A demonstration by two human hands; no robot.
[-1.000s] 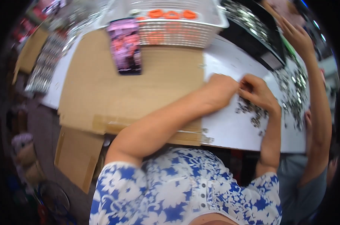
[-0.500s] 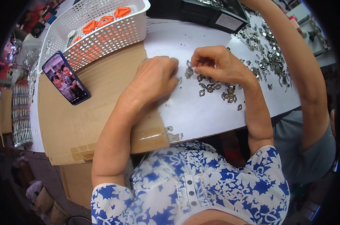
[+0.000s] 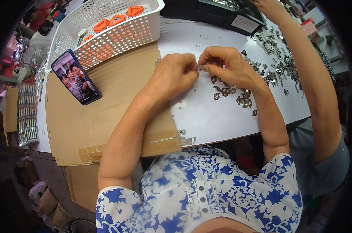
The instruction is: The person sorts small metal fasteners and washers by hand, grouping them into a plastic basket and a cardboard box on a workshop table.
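My left hand [image 3: 175,75] and my right hand [image 3: 232,69] meet fingertip to fingertip over the white tabletop. A small shiny metal piece [image 3: 200,68] shows at the right thumb and forefinger, which pinch it; its exact kind is too small to tell. The left fingers are curled closed, and whatever they hold is hidden behind the knuckles. Under and beside my right hand lies a loose group of small round metal pieces [image 3: 244,99] with side tabs. Brown cardboard [image 3: 117,112] lies beneath my left forearm.
A phone [image 3: 77,77] playing a video leans by a white perforated basket [image 3: 123,40] with orange triangular parts. A black bin [image 3: 214,17] stands at the back. More metal pieces [image 3: 277,64] spread at right, where a co-worker's arm [image 3: 312,77] reaches over. Bundled packets [image 3: 28,112] lie left.
My hands have come together, the left moving right until the fingertips nearly touch. The metal pieces that lay between them no longer show there. The whole view has shifted slightly.
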